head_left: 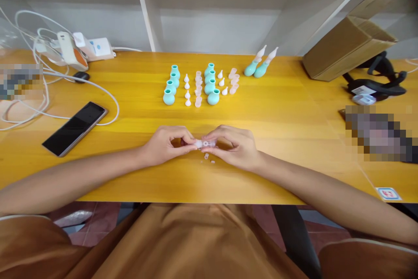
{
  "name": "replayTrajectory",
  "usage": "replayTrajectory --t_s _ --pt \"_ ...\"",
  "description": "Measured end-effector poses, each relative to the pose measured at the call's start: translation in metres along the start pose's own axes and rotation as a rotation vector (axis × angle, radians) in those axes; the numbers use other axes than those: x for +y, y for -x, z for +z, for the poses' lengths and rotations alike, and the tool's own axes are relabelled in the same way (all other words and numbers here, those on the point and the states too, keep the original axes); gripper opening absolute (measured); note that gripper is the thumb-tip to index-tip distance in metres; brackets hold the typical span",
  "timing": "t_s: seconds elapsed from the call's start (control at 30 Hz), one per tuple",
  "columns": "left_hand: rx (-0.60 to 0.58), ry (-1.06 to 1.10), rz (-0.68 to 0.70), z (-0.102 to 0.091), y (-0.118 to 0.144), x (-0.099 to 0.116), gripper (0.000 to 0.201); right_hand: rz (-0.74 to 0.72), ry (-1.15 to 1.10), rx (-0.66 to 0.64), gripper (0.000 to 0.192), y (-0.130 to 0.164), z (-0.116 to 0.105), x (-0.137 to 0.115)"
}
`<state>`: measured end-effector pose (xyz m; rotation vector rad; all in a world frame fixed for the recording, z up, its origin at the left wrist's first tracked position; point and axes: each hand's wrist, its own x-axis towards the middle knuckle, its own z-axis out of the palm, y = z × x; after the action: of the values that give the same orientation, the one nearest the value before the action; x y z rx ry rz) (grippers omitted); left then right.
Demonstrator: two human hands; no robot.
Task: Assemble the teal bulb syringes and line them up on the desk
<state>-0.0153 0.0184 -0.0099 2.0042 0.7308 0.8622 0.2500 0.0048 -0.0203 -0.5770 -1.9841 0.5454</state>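
Note:
Near the front of the table, my left hand (pixel 171 143) pinches a small white nozzle tip (pixel 198 143) between thumb and forefinger. Opposite it, my right hand (pixel 233 145) grips a translucent pinkish sleeve (pixel 211 143) the same way. The two pieces meet end to end; how far one sits inside the other is hidden by the fingers. Just below lie a tiny clear ring (pixel 206 156) and another small clear bit (pixel 213 162). Farther back stand rows of teal rubber bulbs (pixel 169 97), white nozzle tips (pixel 187 102) and pinkish sleeves (pixel 198 102).
Two assembled bulb syringes (pixel 261 68) lean at the back right. Beyond them are a cardboard box (pixel 348 46) and a black strapped headset (pixel 375 89). On the left lie a phone (pixel 75 129), white cables (pixel 117 109) and chargers (pixel 101 48).

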Motion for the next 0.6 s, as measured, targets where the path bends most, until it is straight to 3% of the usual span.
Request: replayTrajectory --t_s 0.6 --pt "0.011 0.027 0.032 0.0005 -0.0011 0.0004 0.013 -0.001 -0.002 0.018 0.026 0.0000 0.0012 -0.0001"
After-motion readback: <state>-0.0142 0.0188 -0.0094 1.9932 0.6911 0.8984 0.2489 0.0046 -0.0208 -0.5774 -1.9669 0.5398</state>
